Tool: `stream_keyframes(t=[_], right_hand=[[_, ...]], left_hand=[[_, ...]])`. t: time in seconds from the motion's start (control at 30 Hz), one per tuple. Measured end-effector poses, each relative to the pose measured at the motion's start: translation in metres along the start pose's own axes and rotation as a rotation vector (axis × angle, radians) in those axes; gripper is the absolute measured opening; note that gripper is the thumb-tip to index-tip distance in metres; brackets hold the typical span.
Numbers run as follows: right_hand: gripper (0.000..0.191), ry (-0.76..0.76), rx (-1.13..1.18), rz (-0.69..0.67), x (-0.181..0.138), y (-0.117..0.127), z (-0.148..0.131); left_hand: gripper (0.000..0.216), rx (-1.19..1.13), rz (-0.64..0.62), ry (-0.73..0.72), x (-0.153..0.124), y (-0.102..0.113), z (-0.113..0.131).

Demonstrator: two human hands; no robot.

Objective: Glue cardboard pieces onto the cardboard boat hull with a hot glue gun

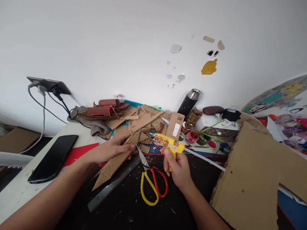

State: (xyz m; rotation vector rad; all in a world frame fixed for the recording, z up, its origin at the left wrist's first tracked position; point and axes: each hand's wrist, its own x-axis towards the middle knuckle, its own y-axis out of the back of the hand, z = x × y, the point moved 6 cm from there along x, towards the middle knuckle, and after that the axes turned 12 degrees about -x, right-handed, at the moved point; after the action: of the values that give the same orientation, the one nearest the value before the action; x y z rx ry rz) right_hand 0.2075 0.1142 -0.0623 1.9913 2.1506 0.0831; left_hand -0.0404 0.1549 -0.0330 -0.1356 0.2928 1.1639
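Note:
My right hand (177,166) grips a yellow hot glue gun (169,144), its nozzle pointing left. A long translucent glue stick (206,158) sticks out of its back end. With my left hand (115,147) I hold a folded cardboard piece (109,167), long and pointed at its near end. The nozzle is close to the far end of this piece; whether they touch I cannot tell. Scissors (150,182) with one yellow and one red handle lie between my hands on the black mat. Beside them, partly under the cardboard, is a grey metal ruler (112,185).
Cardboard scraps (144,119) pile up along the wall, near brown model boats (103,110). A black flask (189,102) and paint jars (192,136) stand behind the glue gun. A large cardboard sheet (249,172) lies at right, a phone (54,158) at left.

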Motion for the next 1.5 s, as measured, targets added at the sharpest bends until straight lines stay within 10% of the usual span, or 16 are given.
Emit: stream_keyframes(t=[1.5], right_hand=[[0.066, 0.171, -0.351, -0.043, -0.014, -0.014, -0.003]], left_hand=[[0.070, 0.212, -0.079, -0.094, -0.012, -0.006, 0.018]])
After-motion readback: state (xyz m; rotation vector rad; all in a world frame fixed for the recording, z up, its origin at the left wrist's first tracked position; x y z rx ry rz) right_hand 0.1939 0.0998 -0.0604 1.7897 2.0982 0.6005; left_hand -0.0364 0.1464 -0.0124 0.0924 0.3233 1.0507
